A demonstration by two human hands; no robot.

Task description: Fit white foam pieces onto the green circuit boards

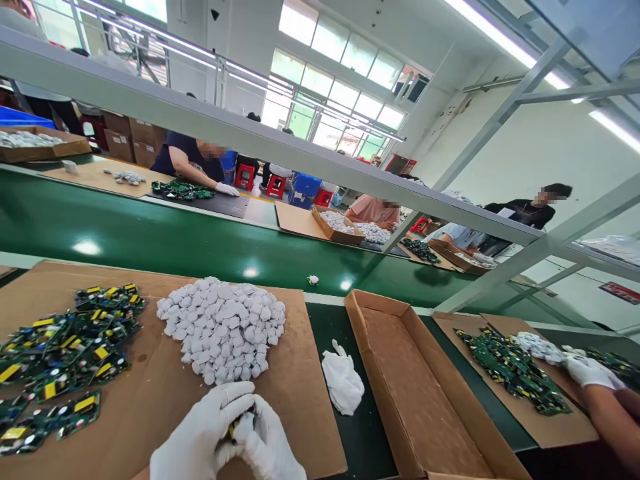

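Both my hands wear white gloves and come together at the bottom centre of the head view. My left hand [203,427] closes around a small circuit board [233,428], of which a dark edge and a yellow part show. My right hand [273,443] grips the same board from the other side, and a white lump [244,425] shows between the fingers. Most of the board is hidden by the gloves. Just beyond my hands lies a heap of white putty-like lumps [225,327]. To the left, a pile of green circuit boards [70,353] with yellow parts spreads over the cardboard sheet [145,407].
A crumpled white cloth or glove [343,380] lies right of the cardboard, beside a shallow cardboard box [415,387]. Beyond runs a green belt [240,247] carrying one small board [313,280]. At right, a co-worker's gloved hand [590,372] is near more boards [515,370].
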